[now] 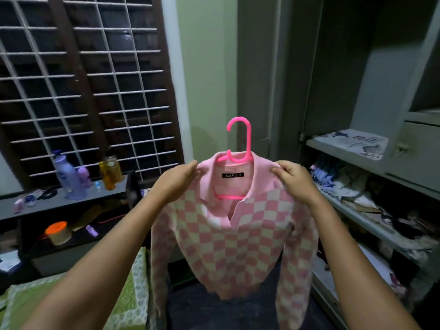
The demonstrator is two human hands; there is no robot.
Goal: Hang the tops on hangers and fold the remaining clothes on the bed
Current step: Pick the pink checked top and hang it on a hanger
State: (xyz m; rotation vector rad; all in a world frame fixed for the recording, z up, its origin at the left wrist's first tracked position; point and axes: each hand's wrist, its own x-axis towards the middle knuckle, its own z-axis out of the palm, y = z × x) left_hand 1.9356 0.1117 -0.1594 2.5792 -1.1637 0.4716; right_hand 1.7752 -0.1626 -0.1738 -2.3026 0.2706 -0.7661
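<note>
a home bedroom: green-covered bed [128, 294], open wardrobe shelves [352, 206] of clothes, toiletry bottles [69, 175] by a barred window [83, 79].

- You face a pale green wall [207, 67].
- On your left, a barred window [83, 79] over a dark ledge [59, 201].
- On your right, open grey shelves [345, 151], dimly lit.

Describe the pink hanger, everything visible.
The pink hanger looks like glossy moulded plastic, upright, hook open to the left. Its shoulders sit inside the checked pink-and-cream top; only the hook, neck and lower bar show through the collar. The left hand and right hand pinch the top's shoulders, holding it up in mid-air.
</note>
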